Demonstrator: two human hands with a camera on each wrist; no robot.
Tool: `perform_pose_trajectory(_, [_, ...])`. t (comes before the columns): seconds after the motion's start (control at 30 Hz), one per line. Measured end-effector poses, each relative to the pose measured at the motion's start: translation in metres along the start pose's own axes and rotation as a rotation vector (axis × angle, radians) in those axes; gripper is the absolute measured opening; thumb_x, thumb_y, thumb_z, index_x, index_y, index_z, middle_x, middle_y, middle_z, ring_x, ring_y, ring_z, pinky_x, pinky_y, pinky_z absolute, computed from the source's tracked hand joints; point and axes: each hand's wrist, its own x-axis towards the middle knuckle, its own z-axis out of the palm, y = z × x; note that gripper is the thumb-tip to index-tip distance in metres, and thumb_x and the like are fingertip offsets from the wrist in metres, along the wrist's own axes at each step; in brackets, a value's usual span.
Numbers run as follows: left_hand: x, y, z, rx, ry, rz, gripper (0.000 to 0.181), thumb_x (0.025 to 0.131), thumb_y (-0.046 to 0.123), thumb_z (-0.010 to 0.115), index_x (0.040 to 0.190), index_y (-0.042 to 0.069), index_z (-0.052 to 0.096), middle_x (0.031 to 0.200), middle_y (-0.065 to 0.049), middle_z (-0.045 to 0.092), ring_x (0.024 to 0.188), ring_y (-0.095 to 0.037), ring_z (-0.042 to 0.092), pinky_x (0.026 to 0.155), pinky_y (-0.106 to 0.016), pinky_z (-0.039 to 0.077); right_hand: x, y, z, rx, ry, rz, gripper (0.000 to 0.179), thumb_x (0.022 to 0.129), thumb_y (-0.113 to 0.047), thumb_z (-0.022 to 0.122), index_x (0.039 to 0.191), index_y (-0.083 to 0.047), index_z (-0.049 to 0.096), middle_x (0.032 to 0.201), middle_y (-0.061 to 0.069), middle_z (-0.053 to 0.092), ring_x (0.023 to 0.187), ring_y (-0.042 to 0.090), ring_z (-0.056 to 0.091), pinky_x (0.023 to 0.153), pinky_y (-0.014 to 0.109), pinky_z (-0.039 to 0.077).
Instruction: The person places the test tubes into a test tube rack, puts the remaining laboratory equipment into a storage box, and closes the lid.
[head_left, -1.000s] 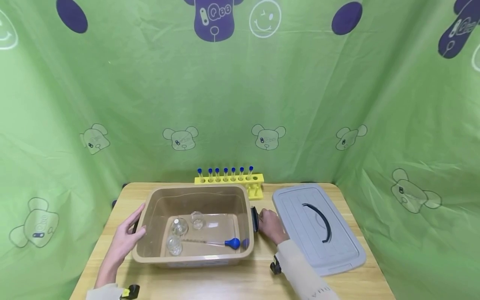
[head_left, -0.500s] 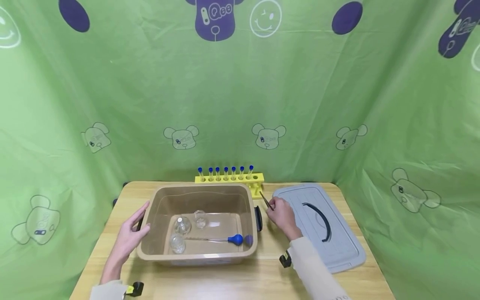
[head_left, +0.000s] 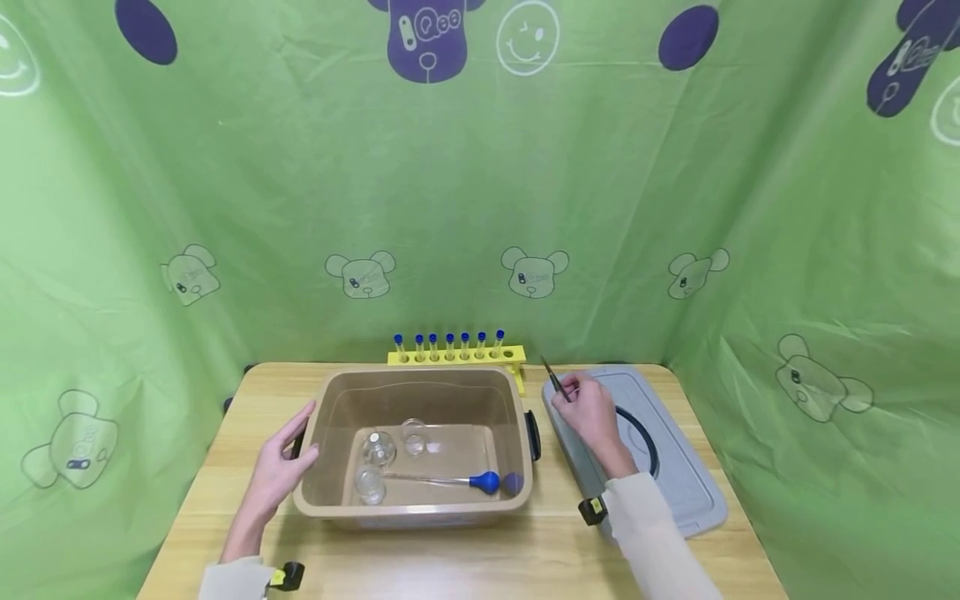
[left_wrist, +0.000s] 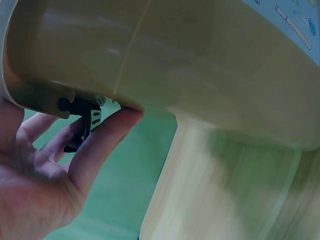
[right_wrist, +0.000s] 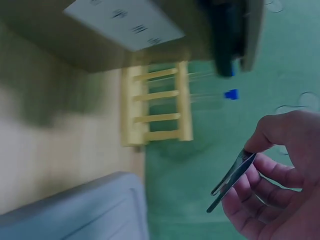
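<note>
A brown plastic bin (head_left: 411,510) stands on the wooden table. My left hand (head_left: 277,468) lies against its left end, fingers extended and thumb near the rim; the left wrist view shows them beside a black latch (left_wrist: 87,114). Inside the bin are a glass flask (head_left: 379,449), a glass jar (head_left: 370,486), a small clear cup (head_left: 414,444) and a glass dropper with a blue bulb (head_left: 486,482). My right hand (head_left: 592,415) pinches dark metal tweezers (right_wrist: 231,181) between thumb and fingers, raised over the grey lid (head_left: 690,492).
Behind the bin is a yellow test tube rack (head_left: 457,357) with several blue-capped tubes. The grey lid, with a black handle (head_left: 645,442), lies on the table (head_left: 420,567) at the right. Another black latch (head_left: 533,435) sticks out from the bin's right end. Green curtains (head_left: 480,192) surround the table.
The bin has slid to the right along with my left hand. My right hand has lifted the tweezers from beside the bin, up and right over the lid.
</note>
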Motion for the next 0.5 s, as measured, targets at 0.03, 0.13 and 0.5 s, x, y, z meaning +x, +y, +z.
perform_pose_trajectory(0.03, [0.001,0.000,0.002,0.006,0.002,0.003,0.071,0.093,-0.009,0.062,0.157,0.009,0.040,0.162,-0.021,0.034,0.136,-0.045,0.048,0.090,-0.023,0.058,0.001,-0.003,-0.003,0.004,0.012,-0.008,0.018,0.082,-0.008,0.070,0.098,-0.001,0.069,0.087,0.012,0.071,0.078,0.028,0.067,0.072,0.047,0.059])
perform_pose_trajectory(0.13, [0.002,0.001,0.009,0.013,0.005,0.005,0.071,0.092,-0.010,0.063,0.157,0.008,0.040,0.162,-0.020,0.035,0.137,-0.042,0.047,0.089,-0.021,0.058,0.003,-0.014,-0.011,0.019,0.041,-0.041,0.019,0.082,-0.008,0.069,0.099,0.000,0.069,0.088,0.013,0.071,0.078,0.029,0.067,0.071,0.046,0.060])
perform_pose_trajectory(0.5, [0.007,0.006,0.032,-0.002,0.005,-0.005,0.073,0.089,-0.010,0.063,0.157,0.011,0.042,0.159,-0.024,0.038,0.116,-0.049,0.063,0.085,-0.035,0.063,0.005,-0.065,-0.038,0.061,0.094,-0.189,0.019,0.080,0.000,0.073,0.098,-0.001,0.070,0.086,0.010,0.069,0.076,0.025,0.065,0.066,0.039,0.062])
